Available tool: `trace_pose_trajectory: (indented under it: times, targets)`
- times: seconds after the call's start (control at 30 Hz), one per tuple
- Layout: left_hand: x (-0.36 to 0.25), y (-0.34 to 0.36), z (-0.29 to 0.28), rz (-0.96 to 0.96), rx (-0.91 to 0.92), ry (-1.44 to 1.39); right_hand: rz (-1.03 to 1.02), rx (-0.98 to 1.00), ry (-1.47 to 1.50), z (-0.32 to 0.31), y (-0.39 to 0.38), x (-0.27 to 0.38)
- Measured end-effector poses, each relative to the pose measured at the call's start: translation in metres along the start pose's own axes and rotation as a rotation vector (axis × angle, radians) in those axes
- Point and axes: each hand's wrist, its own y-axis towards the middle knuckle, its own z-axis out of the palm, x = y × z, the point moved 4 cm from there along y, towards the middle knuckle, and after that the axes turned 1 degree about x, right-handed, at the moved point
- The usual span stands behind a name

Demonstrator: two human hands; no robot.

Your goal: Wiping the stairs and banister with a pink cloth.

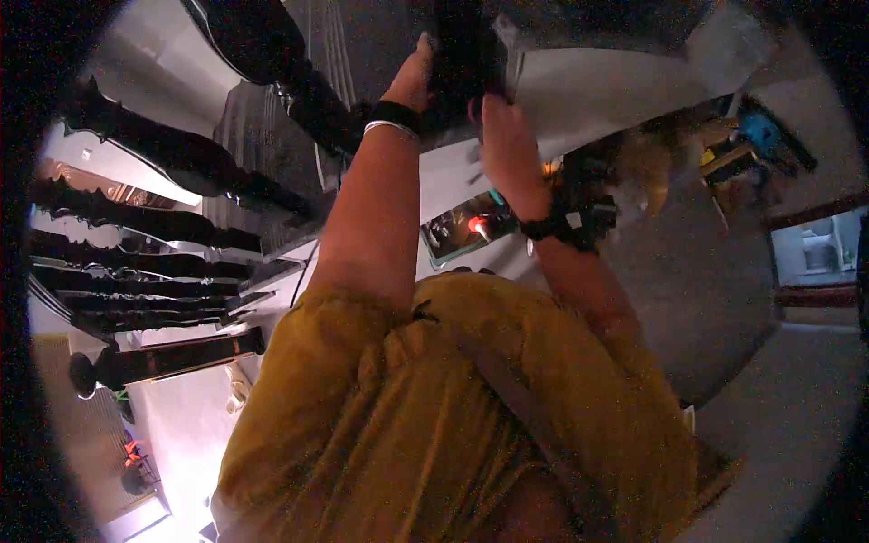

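Note:
Both my arms reach forward toward a dark, tall object [457, 63] at the top middle, too dark to name. Against its left side is my left hand [415, 77], thumb stretched along it, the other fingers hidden behind it. My right hand [511, 149] is closed near the object's lower right edge and slightly blurred; whatever it grips cannot be made out. A black band with a paler one sits on my left wrist, and a dark watch [541, 228] on my right.
Dark turned balusters [145, 222] line the left side. A pale ledge [588, 95] runs behind my right hand. Below it are a tray of small items [453, 233] with a red glow, and a blue item [759, 134] among clutter. A framed opening [819, 249] is at far right.

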Motion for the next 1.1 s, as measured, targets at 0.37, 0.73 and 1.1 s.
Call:
trace_pose_trajectory:
  times: [0.37,0.73,1.1]
  targets:
    - [0.016,0.012,-0.004,-0.373,0.003,-0.070,0.017,0.059,0.070,-0.033,-0.026,-0.020]
    - [0.014,0.014,0.004,-0.353,0.011,-0.105,-0.033,0.067,0.179,-0.025,-0.015,0.009]
    - [0.063,0.023,-0.015,-0.330,-0.203,0.771,0.256,0.224,0.157,-0.013,0.028,0.011]
